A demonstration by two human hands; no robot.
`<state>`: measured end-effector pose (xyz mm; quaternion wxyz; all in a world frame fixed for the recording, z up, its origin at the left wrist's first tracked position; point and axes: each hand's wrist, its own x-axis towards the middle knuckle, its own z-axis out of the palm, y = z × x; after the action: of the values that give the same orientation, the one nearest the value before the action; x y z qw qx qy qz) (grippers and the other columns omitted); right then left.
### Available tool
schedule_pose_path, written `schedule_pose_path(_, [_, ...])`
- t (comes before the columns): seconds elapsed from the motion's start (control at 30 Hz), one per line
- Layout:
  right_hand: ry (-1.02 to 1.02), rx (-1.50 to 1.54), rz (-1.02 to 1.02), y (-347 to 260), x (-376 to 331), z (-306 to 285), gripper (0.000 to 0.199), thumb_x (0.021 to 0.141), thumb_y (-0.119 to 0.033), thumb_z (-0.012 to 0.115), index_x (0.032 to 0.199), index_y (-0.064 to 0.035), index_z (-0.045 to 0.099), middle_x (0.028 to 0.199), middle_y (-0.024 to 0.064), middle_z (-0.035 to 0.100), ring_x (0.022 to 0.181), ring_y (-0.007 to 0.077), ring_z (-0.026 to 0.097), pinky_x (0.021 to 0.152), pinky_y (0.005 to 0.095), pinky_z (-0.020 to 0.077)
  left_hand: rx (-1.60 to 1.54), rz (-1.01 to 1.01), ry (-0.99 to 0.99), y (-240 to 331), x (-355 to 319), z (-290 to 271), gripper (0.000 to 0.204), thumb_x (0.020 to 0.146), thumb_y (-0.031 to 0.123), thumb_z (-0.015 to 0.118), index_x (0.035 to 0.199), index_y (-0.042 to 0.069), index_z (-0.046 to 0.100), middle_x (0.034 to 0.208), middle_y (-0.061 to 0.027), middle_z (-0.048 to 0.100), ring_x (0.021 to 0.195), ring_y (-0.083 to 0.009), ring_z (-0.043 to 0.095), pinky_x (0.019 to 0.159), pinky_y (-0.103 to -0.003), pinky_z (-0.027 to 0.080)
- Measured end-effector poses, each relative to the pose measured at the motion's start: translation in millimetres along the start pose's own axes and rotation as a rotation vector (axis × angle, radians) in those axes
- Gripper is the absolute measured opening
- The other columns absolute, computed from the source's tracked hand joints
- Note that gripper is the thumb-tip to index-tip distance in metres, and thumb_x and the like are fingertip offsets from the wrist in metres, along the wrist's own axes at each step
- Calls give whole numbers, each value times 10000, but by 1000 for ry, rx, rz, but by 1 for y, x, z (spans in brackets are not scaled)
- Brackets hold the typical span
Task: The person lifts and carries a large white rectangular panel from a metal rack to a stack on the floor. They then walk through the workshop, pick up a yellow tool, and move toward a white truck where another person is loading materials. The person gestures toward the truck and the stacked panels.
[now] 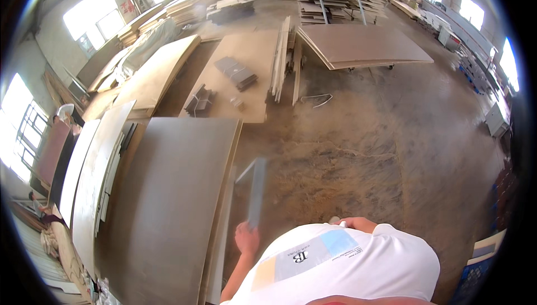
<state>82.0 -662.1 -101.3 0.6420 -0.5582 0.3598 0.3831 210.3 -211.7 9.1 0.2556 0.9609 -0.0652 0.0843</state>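
My left hand (246,239) is closed around the lower end of a flat grey strip (257,193). The strip stands up from the hand, and a thinner pale piece slants off its top; motion blurs it, so its exact kind is unclear. Just left of it lies a stack of large grey-brown boards (173,187). My right hand (358,224) is in front of my body, mostly hidden by my white shirt. Its fingers do not show well enough to tell what they hold, though a small pale spot shows beside them.
Ahead, a brown sheet (224,75) carries bundled grey strips (236,73). Long narrow boards (281,61) lie beside it. A low stack of wide panels (363,46) is farther right. A bent white strip (318,100) lies on the brown floor (358,154). A blue crate (474,277) is near right.
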Motion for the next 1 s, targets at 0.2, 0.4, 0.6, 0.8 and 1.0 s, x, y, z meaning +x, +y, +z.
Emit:
schedule_pose_path(0.2, [-1,109,-14,8,-16,-80,469,913,-416,651,1259,-99,664,1226,96,674,1085,226,624,938,418,460,-61,58,-301,84,32,48,332,852,255,624,1119,59,658,1169,-143,660,1115,-345,599,952,-440,473])
schedule_pose_path(0.4, [75,206,-10,38,-45,-196,562,909,-506,643,1288,-91,650,1258,114,666,1106,254,626,940,445,458,-41,143,-955,224,33,154,360,881,319,604,1147,92,690,1176,-116,687,1139,-297,623,950,-401,491])
schedule_pose_path(0.6, [261,-251,-93,115,-35,-324,414,864,-400,705,1103,-63,740,1073,59,737,963,146,683,851,329,520,-338,-72,-1019,279,53,258,369,902,358,607,1122,80,709,1079,-119,722,1038,-256,675,915,-375,508])
schedule_pose_path(0.8, [551,156,-32,154,-57,-411,365,908,-392,640,939,-49,758,874,79,745,793,177,700,749,317,546,-12,30,-1091,316,124,349,355,925,349,570,1091,69,713,1088,-135,721,1017,-291,678,884,-384,520])
schedule_pose_path(1.0, [671,467,-41,119,-96,-481,194,865,-227,650,884,-77,771,859,49,750,784,159,704,703,301,555,87,136,-1528,321,219,490,315,897,295,607,1096,77,717,1066,-156,713,1003,-319,670,854,-403,528])
